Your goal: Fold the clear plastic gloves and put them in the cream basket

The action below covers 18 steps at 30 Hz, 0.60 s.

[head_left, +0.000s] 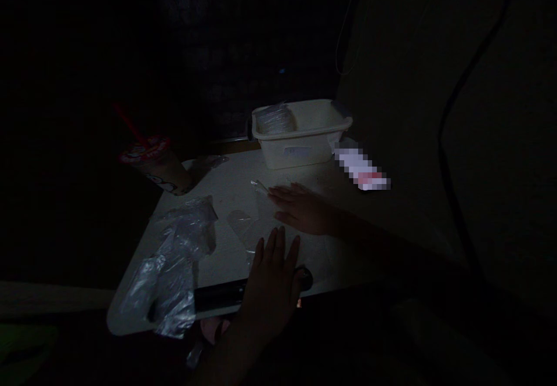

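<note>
Plastic film (241,223), clear and thin, lies on the white surface (235,177) near the fingertips of both hands; dimness hides how far it runs beneath them. Right hand (304,209): fingers extended, released. Left hand (272,281): fingers spread, unclenched, over a black elongated object (220,296). Leftward, crumpled clear plastic bags (183,246) overlap that object; beyond is a red-lidded cup (172,171) with a red straw (130,123). At the back, a white plastic bin (300,151) contains a clear plastic bundle (275,120).

Left fingers (279,246) and right fingers (282,194) outstretched, palm-down.
</note>
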### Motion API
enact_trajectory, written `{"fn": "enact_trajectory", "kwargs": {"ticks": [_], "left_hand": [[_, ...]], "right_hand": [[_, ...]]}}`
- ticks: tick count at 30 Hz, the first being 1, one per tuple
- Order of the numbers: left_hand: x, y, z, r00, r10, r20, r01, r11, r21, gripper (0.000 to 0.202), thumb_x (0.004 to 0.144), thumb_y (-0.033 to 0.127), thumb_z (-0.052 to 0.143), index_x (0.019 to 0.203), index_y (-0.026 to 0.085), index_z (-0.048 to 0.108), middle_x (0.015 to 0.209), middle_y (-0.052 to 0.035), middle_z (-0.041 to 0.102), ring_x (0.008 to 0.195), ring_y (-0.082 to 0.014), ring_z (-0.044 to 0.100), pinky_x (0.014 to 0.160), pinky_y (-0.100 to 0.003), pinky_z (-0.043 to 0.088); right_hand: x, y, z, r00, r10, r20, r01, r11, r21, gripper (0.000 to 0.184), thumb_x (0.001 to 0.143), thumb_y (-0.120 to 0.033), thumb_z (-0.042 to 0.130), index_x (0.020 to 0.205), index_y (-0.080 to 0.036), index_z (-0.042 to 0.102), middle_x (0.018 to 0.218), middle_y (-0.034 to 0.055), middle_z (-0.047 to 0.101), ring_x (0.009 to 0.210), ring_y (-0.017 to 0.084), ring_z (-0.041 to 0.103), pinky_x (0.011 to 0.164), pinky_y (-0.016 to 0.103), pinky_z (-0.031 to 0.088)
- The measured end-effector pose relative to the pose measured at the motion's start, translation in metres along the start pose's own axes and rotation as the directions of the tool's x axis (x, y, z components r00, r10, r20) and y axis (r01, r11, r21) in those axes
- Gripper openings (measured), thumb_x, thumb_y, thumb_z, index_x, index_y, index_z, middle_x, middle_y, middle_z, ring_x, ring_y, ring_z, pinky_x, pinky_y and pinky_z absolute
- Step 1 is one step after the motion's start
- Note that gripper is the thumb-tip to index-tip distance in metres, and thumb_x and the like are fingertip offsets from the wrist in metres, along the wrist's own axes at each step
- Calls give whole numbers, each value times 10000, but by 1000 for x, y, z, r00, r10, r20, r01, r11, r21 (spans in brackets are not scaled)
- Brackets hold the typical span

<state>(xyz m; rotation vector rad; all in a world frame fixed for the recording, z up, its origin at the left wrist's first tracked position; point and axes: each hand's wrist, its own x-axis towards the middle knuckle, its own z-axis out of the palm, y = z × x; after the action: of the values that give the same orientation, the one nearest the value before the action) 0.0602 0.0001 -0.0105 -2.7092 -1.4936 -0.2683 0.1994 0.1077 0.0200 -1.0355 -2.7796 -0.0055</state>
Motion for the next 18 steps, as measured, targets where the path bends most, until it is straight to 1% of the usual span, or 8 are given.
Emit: {"fn": "enact_trajectory", "kwargs": {"ticks": [2,5,8,10,12,15,16,18], "left_hand": [[0,0,0,1000,-9,2,9,1000,8,484,798,331,346,1248,167,281,1318,-144,255,1211,-277,185,921,-493,267],[-1,2,1,999,-31,15,31,999,18,498,789,324,357,1254,169,271,1323,-139,245,1213,-282,174,926,-491,262],[-2,3,1,999,-45,23,45,999,7,507,785,329,361,1256,166,269,1322,-156,236,1212,-296,160,917,-499,269],[-3,4,0,999,-44,22,44,999,-7,503,789,337,352,1255,166,272,1318,-165,239,1210,-302,162,910,-507,273],[-3,4,0,999,-48,19,48,999,-17,501,792,344,345,1256,171,271,1317,-165,242,1210,-302,165,909,-509,272],[-3,4,-1,998,-51,26,52,998,-20,502,794,349,339,1259,176,264,1319,-162,238,1210,-300,165,914,-506,268],[-3,4,-1,998,-52,29,52,998,-20,502,795,350,336,1259,174,264,1321,-162,236,1211,-300,163,916,-506,265],[-3,4,-1,998,-50,30,51,998,-23,501,798,356,330,1260,173,263,1323,-160,230,1212,-299,158,921,-502,261]], "right_hand": [[21,-9,7,998,-55,19,54,998,37,446,848,-373,210,1201,-140,350,1289,85,337,1180,164,284,946,382,227],[43,-14,20,996,-80,31,78,996,46,453,845,-386,215,1179,-125,376,1281,100,346,1185,170,274,939,385,233],[55,-12,28,995,-101,14,100,994,47,467,841,-396,218,1175,-113,381,1277,108,351,1180,182,281,944,398,220],[59,-9,28,994,-107,-14,108,992,60,451,840,-382,236,1169,-113,387,1267,100,367,1168,174,298,938,369,238],[64,-4,26,998,-25,-54,29,997,66,403,835,-332,277,1151,-120,410,1230,90,415,1127,168,353,909,332,282],[70,4,22,981,180,-72,-178,983,34,347,806,-284,348,1100,-137,461,1127,93,502,1017,197,450,842,352,335],[72,5,22,979,192,-62,-191,981,20,342,802,-286,358,1095,-146,464,1117,92,508,1007,207,455,834,369,337],[75,7,24,991,131,-41,-131,991,-2,362,809,-302,348,1130,-157,429,1175,86,466,1066,216,405,854,399,315]]}}
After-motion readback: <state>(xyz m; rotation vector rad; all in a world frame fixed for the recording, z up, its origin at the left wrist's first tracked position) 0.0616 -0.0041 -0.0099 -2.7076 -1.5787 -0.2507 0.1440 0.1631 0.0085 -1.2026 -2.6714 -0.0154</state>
